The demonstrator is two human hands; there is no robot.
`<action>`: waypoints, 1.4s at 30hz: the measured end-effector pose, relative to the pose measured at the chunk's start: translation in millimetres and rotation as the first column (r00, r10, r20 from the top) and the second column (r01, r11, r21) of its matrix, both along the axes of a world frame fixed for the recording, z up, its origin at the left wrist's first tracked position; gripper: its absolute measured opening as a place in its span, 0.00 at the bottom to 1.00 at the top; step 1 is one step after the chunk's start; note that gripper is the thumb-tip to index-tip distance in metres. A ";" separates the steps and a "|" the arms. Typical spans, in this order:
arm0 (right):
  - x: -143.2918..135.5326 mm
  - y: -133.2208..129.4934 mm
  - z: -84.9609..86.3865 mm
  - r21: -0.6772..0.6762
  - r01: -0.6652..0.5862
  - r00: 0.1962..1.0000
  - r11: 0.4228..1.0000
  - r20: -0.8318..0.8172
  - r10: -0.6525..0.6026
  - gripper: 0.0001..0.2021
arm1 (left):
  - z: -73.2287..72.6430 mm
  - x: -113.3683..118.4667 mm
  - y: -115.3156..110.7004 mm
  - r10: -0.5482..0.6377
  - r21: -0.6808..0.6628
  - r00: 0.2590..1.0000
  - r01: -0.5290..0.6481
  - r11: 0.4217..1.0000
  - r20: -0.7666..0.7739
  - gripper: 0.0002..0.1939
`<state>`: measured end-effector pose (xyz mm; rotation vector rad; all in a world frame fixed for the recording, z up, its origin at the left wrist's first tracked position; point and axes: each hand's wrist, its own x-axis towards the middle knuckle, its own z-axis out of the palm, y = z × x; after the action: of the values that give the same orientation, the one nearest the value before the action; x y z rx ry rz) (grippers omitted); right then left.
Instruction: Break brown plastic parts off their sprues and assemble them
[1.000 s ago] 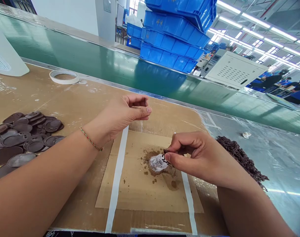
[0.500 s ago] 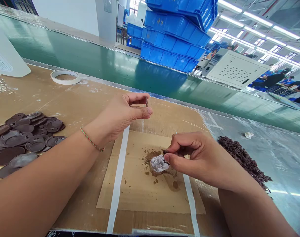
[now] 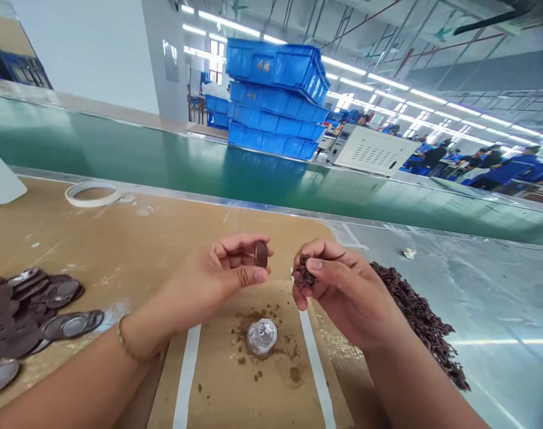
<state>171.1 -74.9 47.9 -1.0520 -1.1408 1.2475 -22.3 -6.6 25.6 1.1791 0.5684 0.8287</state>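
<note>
My left hand (image 3: 235, 265) pinches a small dark brown oval piece (image 3: 261, 254) between thumb and fingers, raised over the cardboard. Facing it, my right hand (image 3: 338, 280) is closed on a dark, knobbly brown piece (image 3: 305, 271), partly covered by the thumb. A gap separates the two hands. Below them, a small clear container (image 3: 262, 336) with whitish contents stands on a cardboard sheet (image 3: 235, 393), ringed by brown wet spots. A pile of flat brown oval pieces (image 3: 25, 316) lies left of my left arm. Beside my right forearm is a heap of small dark brown bits (image 3: 414, 316).
A roll of white tape (image 3: 92, 195) and a white jug (image 3: 0, 179) sit at the left. Behind the table runs a green conveyor belt (image 3: 182, 167). Stacked blue crates (image 3: 275, 101) and a pale metal box (image 3: 374, 149) stand beyond it, with people farther back.
My right hand has lifted away from the clear container and now holds the knobbly brown piece near my left hand. The oval piece has turned to show its face. The view has tilted upward.
</note>
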 end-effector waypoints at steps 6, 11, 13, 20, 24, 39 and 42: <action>-1.5 -1.1 -1.8 0.122 -0.103 0.991 0.987 -0.077 0.113 0.06 | -1.9 3.5 -9.3 -0.107 0.025 0.993 0.106 0.994 0.052 0.18; -2.2 -2.0 -3.0 0.189 -0.085 0.996 0.978 -0.021 0.090 0.08 | 0.2 5.5 -13.7 -0.104 0.075 0.995 0.104 0.992 -0.001 0.17; -1.8 -2.5 -3.2 0.212 -0.082 0.997 0.974 0.011 0.081 0.07 | -0.1 6.0 -14.4 -0.108 0.092 0.994 0.109 0.990 -0.010 0.17; -4.5 -6.0 -0.7 0.228 -0.072 0.990 0.971 0.131 0.043 0.07 | -3.2 6.6 -13.9 -0.182 0.105 0.983 0.178 0.978 0.026 0.18; -8.6 -6.6 1.4 0.233 -0.073 0.990 0.970 0.135 0.042 0.08 | -4.1 7.7 -13.3 -0.164 0.075 0.986 0.162 0.984 0.021 0.18; -9.0 -9.2 -6.7 0.375 -0.077 0.932 0.924 0.356 -0.066 0.02 | -4.7 7.5 -12.8 -0.149 0.082 0.989 0.147 0.986 0.016 0.17; -8.5 -10.4 -8.7 0.407 -0.064 0.907 0.911 0.405 -0.118 0.02 | -5.4 7.6 -13.4 -0.121 0.084 0.993 0.119 0.989 0.016 0.15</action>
<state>162.6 -85.3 39.2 -1.0296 -1.6330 0.7133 -14.6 -19.9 20.2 1.2669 0.4450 0.7671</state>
